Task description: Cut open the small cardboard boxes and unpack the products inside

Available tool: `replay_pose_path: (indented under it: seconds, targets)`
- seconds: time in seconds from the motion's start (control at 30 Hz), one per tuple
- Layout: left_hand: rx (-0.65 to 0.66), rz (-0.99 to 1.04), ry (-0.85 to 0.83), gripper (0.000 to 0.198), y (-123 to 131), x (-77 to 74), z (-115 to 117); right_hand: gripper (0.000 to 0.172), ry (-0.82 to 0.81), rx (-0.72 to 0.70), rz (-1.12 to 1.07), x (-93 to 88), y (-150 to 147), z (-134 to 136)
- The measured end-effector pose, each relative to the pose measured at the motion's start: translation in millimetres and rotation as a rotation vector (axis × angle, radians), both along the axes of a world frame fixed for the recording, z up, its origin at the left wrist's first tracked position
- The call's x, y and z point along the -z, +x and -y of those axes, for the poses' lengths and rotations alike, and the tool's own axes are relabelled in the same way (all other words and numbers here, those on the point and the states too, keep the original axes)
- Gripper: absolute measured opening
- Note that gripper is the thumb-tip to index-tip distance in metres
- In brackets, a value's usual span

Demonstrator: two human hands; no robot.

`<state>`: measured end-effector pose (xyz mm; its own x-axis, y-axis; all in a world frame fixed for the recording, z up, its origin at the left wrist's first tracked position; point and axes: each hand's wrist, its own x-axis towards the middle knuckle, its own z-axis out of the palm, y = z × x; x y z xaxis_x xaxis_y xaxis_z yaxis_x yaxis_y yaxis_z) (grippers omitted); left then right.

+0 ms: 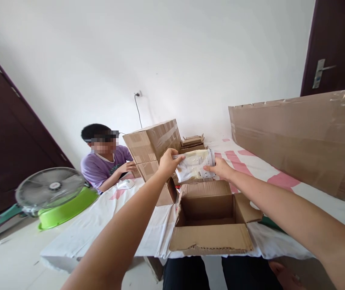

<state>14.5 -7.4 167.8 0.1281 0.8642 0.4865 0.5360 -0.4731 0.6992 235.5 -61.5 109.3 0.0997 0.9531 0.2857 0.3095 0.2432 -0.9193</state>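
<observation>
Between my two hands is a white and pale yellow plastic packet (194, 164) with some print along its right side. My left hand (170, 162) pinches its left edge, thumb on the near face. At the other end, my right hand (220, 168) grips the right edge with its thumb in front. What the packet contains I cannot make out. Below and nearer to me stands a cardboard box (210, 237) with its flaps folded out and no contents visible inside. Both hands are above its far flap.
Stacked cartons (151, 147) stand left of my hands, with smaller open boxes (193, 141) behind. A long carton (296, 141) lines the right side of the cloth-covered table (148, 225). Across the left corner sits another person (102, 161). A fan (54, 185) and green basin (66, 209) are on the left.
</observation>
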Motion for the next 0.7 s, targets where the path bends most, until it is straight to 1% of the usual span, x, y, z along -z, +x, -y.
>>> replay_pose_path:
  seconds: [0.07,0.1,0.17,0.23,0.3,0.4,0.53,0.63,0.7]
  targets:
    - [0.031,0.068,-0.097,0.037,-2,12.3,-8,0.026,-0.014,0.031,0.023,-2.0,1,-4]
    - [0.067,0.090,-0.149,0.040,-3,19.3,-11,0.025,-0.020,0.043,0.037,-3.2,2,-6]
    - [0.140,0.113,-0.243,0.037,-3,34.2,-16,0.024,-0.031,0.063,0.070,-4.5,3,-9]
    - [0.179,0.122,-0.311,0.029,-3,49.2,-20,0.025,-0.046,0.081,0.105,-2.6,3,-13]
    - [0.179,0.130,-0.351,0.025,-2,62.6,-24,0.027,-0.062,0.093,0.131,2.6,2,-17]
    - [0.158,0.141,-0.377,0.030,-2,77.4,-32,0.028,-0.068,0.095,0.143,12.8,1,-22]
    - [0.149,0.177,-0.354,0.031,-3,86.3,-40,0.028,-0.042,0.085,0.114,21.8,0,-27]
    - [0.162,0.231,-0.290,0.028,-2,86.2,-37,0.026,-0.013,0.079,0.058,22.3,0,-27]
    - [0.180,0.271,-0.232,0.030,0,83.3,-30,0.026,0.019,0.071,0.002,20.1,1,-23]
